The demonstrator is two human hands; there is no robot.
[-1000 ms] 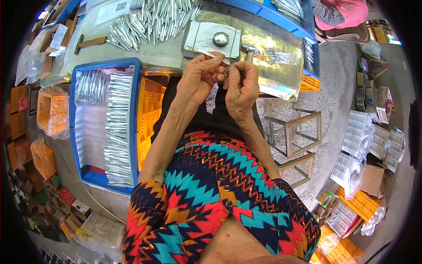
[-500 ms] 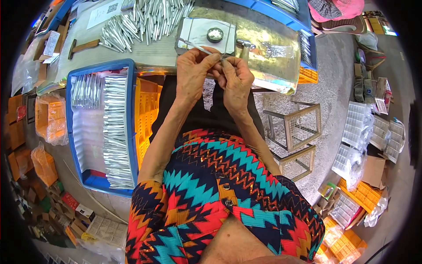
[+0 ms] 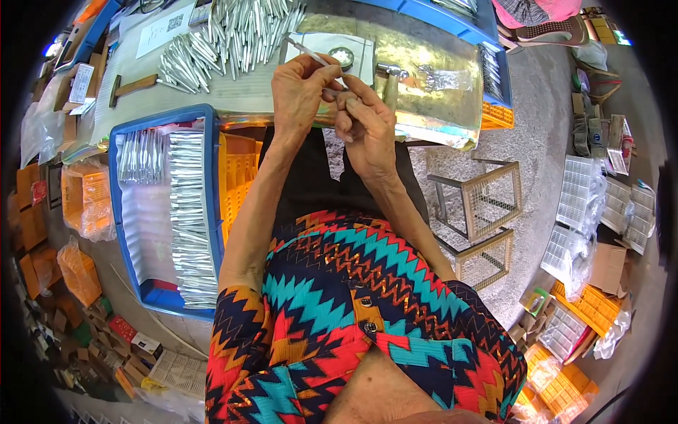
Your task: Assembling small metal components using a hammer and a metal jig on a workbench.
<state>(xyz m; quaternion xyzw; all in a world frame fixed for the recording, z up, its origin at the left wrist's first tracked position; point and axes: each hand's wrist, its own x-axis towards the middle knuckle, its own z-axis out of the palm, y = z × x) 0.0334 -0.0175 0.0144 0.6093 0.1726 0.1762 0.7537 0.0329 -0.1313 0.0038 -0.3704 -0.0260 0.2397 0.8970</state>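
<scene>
My left hand (image 3: 296, 95) pinches a slender silver metal rod (image 3: 306, 51), whose far end points up and left. Close beside it, my right hand (image 3: 369, 126) has its fingers curled, with the fingertips at the rod's near end. Whatever the right fingers hold there is too small to make out. Just beyond the hands, a round dark dish (image 3: 342, 59) with small white bits rests on a white-topped block (image 3: 364, 49). A small hammer (image 3: 390, 69) lies right of the block. Many similar rods (image 3: 240, 39) are heaped on the bench at the far left.
A wooden-handled hammer (image 3: 138, 86) lies left on the bench. Below it, a blue crate (image 3: 214, 177) holds rows of rods, beside an orange crate (image 3: 236, 173). Another blue bin (image 3: 466, 28) stands at the far right. A metal-framed stool (image 3: 487, 194) is on the floor at right.
Both hands have shifted slightly left, the left one upward with the rod. The right hand has turned, with its lower fingers curled more visibly apart from the left hand.
</scene>
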